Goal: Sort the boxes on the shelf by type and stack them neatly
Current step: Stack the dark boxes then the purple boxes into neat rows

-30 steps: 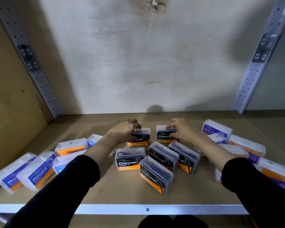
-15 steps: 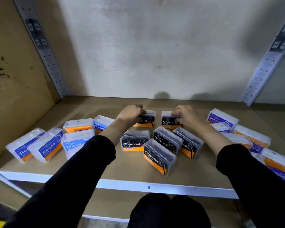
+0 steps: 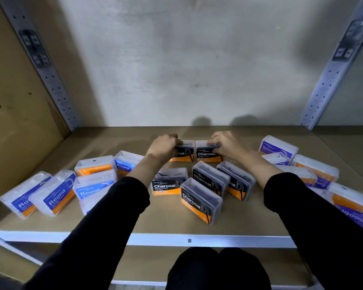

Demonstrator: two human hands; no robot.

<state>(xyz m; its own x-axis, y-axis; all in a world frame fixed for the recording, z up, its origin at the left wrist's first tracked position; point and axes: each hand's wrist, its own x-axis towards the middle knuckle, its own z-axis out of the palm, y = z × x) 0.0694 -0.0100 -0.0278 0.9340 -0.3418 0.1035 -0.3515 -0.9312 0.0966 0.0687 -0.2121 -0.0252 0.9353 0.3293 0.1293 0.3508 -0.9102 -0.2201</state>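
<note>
Two black-and-orange Charcoal boxes stand side by side at the middle back of the shelf (image 3: 170,218). My left hand (image 3: 162,146) grips the left Charcoal box (image 3: 183,153) from above. My right hand (image 3: 226,144) grips the right Charcoal box (image 3: 206,155) by its top edge. In front of them lie several more Charcoal boxes (image 3: 200,199), some tilted. Blue Round boxes (image 3: 58,195) lie in a group at the left. Purple Smooth boxes (image 3: 278,147) are spread at the right.
A grey wall closes the back, with perforated metal uprights (image 3: 50,78) at both rear corners. A wooden side panel (image 3: 15,114) bounds the left. The shelf's white front rail (image 3: 189,240) runs across near me, with a lower shelf beneath.
The view has pulled back and tilted slightly. Both hands stay on the two back Charcoal boxes, which have kept their places next to each other.
</note>
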